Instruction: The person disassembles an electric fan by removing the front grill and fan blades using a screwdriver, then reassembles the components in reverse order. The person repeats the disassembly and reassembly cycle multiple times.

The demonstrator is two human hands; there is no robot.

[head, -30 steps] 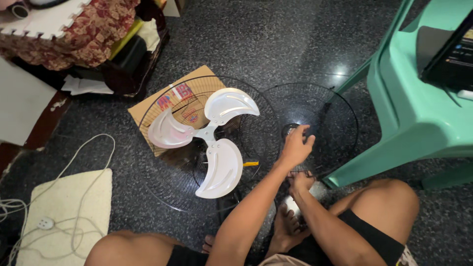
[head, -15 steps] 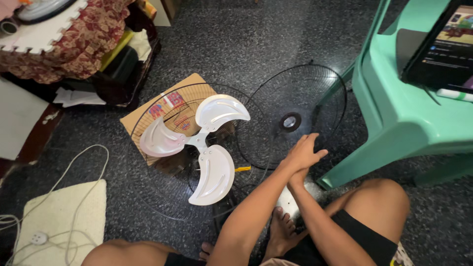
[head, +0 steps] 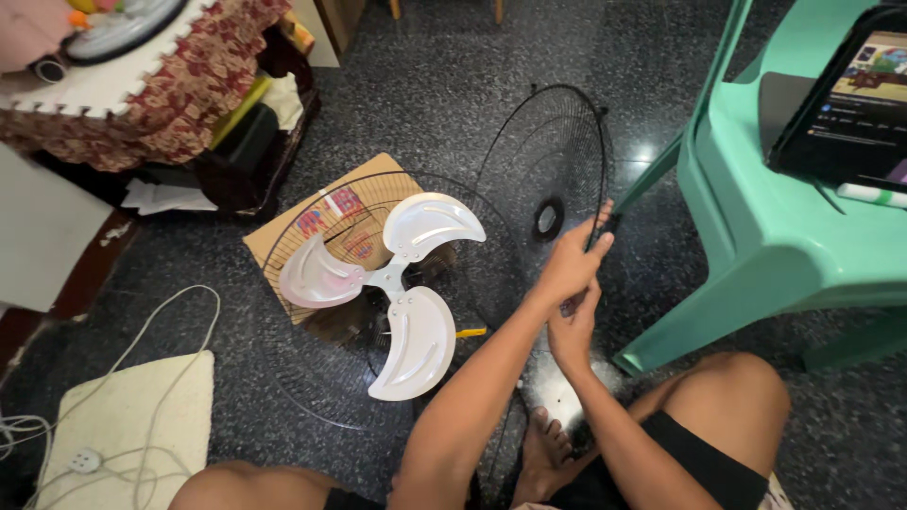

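The guard point(head: 548, 161), a black wire fan grille, is now standing tilted up on edge on the dark floor point(head: 453, 85); half a second ago it was lying almost flat. It is sitting between the blade point(head: 397, 283) and the chair point(head: 756, 236).

The left hand point(head: 572, 260) is gripping the guard's rim at its right side, fingers curled and closed around the wire; earlier this hand was resting lower, fingers spread. The right hand point(head: 572, 331) is sitting just beneath the left, fingers held together and pointing up toward the rim. Whether it is touching the wire cannot be told.

Surrounding items:
- The blade, white with three vanes, is lying on a second grille point(head: 312, 378), which is resting flat on the floor and partly over a cardboard sheet point(head: 321, 212).
- A yellow-handled tool point(head: 470, 332) is lying just beside the left forearm.
- The green chair is standing right of the guard, close to its rim, and is carrying a tablet point(head: 850, 94).
- A cream mat point(head: 132, 416) with a white cord point(head: 179, 312) is lying at lower left.
- The person's knees and a foot are closing off the lower edge of the work area.
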